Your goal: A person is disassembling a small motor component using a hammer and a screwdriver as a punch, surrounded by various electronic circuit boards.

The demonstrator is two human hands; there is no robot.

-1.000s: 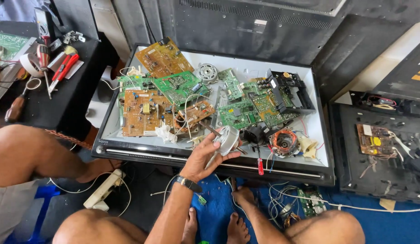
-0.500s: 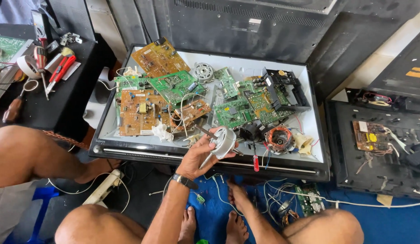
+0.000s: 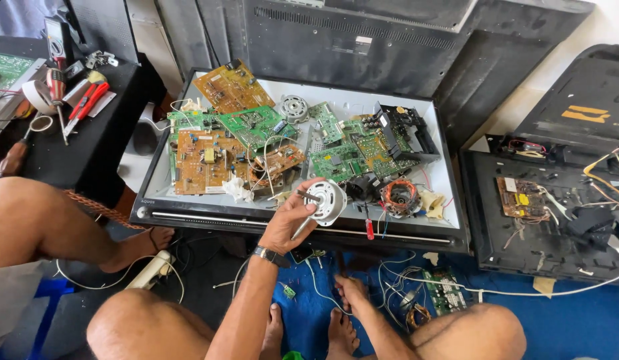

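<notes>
- Small round silver motor [image 3: 327, 201] sits in your left hand [image 3: 287, 223], lifted just above the near rim of the flat-screen panel [image 3: 416, 107] that lies face-down as a tray. Shaft end points toward 9 o'clock, fingers wrapped round its left side.
- Left hand: closed on the motor, with what looks like a slim metal tool pinned under the fingers, tip slanting toward 7 o'clock. Black wristwatch [image 3: 271, 256] on that wrist.
- Right hand [image 3: 353, 291]: low, at 6 o'clock of the motor, down by your feet over the blue mat [image 3: 576, 327]. Cannot tell whether it is clenched or loose, or whether it holds a wire.
- At 3 o'clock of the motor: copper-wound coil [image 3: 397, 197]. Red-handled screwdriver [image 3: 368, 225] lies just beside the motor at 4 o'clock, on the panel rim.
- At 12 to 1 o'clock: green circuit boards [image 3: 343, 157]. At 10 o'clock: brown circuit boards [image 3: 206, 160].
- Far 9 o'clock: black bench [image 3: 63, 157] with red pliers [image 3: 89, 99] and tape rolls. Another person's bare leg [image 3: 36, 220] sits near its edge.
- Risk, my reading: the motor is gripped from one side only, so a slip of the tool could twist it out and drop it onto the boards or the panel rim.
- Risk: loose wires [image 3: 403, 273] by your feet could snag the right hand and drag small parts along the floor.
- Risk: the screwdriver on the rim could be knocked off by your forearm.
</notes>
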